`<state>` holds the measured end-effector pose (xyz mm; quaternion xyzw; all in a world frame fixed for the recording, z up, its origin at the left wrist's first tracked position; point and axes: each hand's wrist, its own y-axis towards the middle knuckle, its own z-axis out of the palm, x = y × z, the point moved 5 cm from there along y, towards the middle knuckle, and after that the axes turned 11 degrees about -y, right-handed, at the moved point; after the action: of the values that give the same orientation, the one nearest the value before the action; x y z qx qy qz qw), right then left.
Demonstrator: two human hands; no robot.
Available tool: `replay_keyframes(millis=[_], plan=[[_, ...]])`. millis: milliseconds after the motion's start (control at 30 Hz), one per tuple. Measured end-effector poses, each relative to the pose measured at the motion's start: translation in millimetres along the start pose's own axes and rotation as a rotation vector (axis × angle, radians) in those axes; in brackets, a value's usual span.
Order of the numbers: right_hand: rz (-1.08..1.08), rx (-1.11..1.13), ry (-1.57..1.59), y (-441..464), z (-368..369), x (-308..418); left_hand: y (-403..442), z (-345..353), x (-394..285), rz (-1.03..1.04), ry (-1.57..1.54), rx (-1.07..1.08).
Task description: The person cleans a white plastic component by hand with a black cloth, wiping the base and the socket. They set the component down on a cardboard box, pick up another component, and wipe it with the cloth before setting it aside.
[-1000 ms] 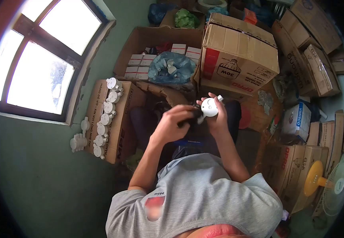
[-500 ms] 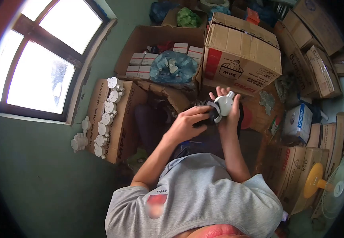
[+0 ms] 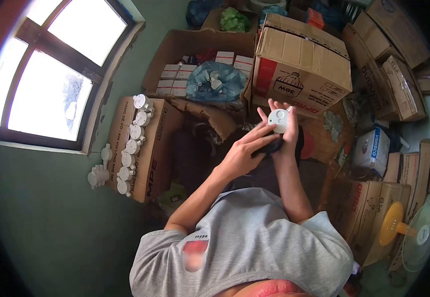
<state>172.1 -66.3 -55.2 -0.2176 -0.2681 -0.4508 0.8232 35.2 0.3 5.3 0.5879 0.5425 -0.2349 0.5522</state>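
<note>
While cradling the white round junction box (image 3: 278, 122) in the right hand (image 3: 288, 142), spout forward-right, grasps dark cloth (image 3: 270, 146) with fingers of the left hand (image 3: 240, 156), fingertips touching the box's left edge.

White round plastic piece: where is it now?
Head view, right of centre: the white round plastic piece is in the right hand, fingertips of the left hand at its lower-left edge, below the cardboard box printed "30W" in the image.

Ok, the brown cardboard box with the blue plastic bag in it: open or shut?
Open. No lid covers the box; the bag and small white cartons show inside.
</note>
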Motion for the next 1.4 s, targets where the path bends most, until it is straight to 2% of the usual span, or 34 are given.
replay_keyframes(millis=[33,100,167,233,267,300,367,400,433,500,533,567,600,633,700,733,800,833,900,933,967,1033,1067,1100,1133,1167,1200,1267,1300,1333,1400], plan=[[0.018,-0.029,-0.006,0,3,6,-2,-9,0,0.004,0.000,0.004],[0.142,0.104,0.188,-3,1,7,-8,-25,5,-0.110,-0.143,-0.036],[0.136,0.169,0.151,-15,16,11,-7,-46,7,-0.083,-0.123,-0.322],[0.195,0.180,-0.035,-25,24,3,-4,-62,29,-0.137,-0.344,-0.501],[0.184,0.263,-0.178,-28,28,0,5,-69,22,-0.108,-0.366,-0.568],[0.186,0.265,-0.179,-30,24,-5,14,-74,14,-0.078,-0.389,-0.636],[0.051,0.359,-0.628,-30,19,-11,27,-77,8,-0.091,-0.403,-0.649],[0.086,0.450,-0.499,-31,17,-14,34,-78,7,-0.055,-0.402,-0.667],[0.087,0.449,-0.497,-31,20,-15,38,-77,2,-0.021,-0.400,-0.682],[0.190,0.412,-0.305,-25,25,-17,48,-66,-11,-0.002,-0.481,-0.560],[0.183,0.408,-0.306,-24,30,-19,51,-55,-10,0.025,-0.407,-0.445],[0.149,0.267,-0.293,-20,30,-20,52,-45,-10,0.054,-0.332,-0.331],[0.117,0.127,-0.280,-17,27,-18,49,-34,-16,0.155,-0.071,-0.200],[0.151,0.369,0.066,-5,1,-36,49,-23,-38,0.252,0.192,-0.067],[0.429,0.203,0.330,-13,12,-32,43,-12,-47,0.225,0.211,-0.108],[0.428,0.203,0.330,-10,8,-33,37,-8,-39,0.219,0.183,-0.040],[0.613,0.430,0.475,-9,-7,-42,27,-2,-32,0.235,0.151,0.017],[0.616,0.428,0.474,1,-41,-56,19,-2,-29,0.233,0.150,0.015],[0.203,0.233,-0.261,46,-133,-84,6,-8,-19,0.156,-0.054,0.151],[0.269,0.314,0.125,50,-109,-82,7,-19,-27,0.037,-0.188,0.167],[0.269,0.314,0.127,22,-109,-64,5,-31,-21,-0.039,-0.315,0.082],[0.246,-0.038,-0.043,-12,-6,-21,1,-50,-4,0.024,-0.364,-0.202],[0.345,-0.176,-0.181,-20,7,-17,4,-59,4,0.062,-0.418,-0.369],[0.345,0.016,0.001,-5,-47,-56,4,-65,10,0.102,-0.470,-0.538],[0.364,0.343,0.106,-3,-35,-57,4,-60,16,-0.027,-0.726,-0.682],[0.380,0.673,0.212,-5,-23,-56,16,-57,0,-0.022,-0.738,-0.622],[0.386,0.679,0.210,-7,-23,-66,18,-49,1,0.026,-0.543,-0.485],[0.153,0.007,-0.052,-12,-9,-64,19,-25,-10,0.161,-0.178,-0.244],[0.335,-0.049,0.633,16,-98,-151,16,-9,-23,0.252,-0.008,-0.136],[0.331,-0.048,0.636,36,-134,-156,10,0,-21,0.247,0.048,-0.056],[0.550,0.025,0.493,72,-186,-148,0,8,-15,0.227,0.022,0.017]])
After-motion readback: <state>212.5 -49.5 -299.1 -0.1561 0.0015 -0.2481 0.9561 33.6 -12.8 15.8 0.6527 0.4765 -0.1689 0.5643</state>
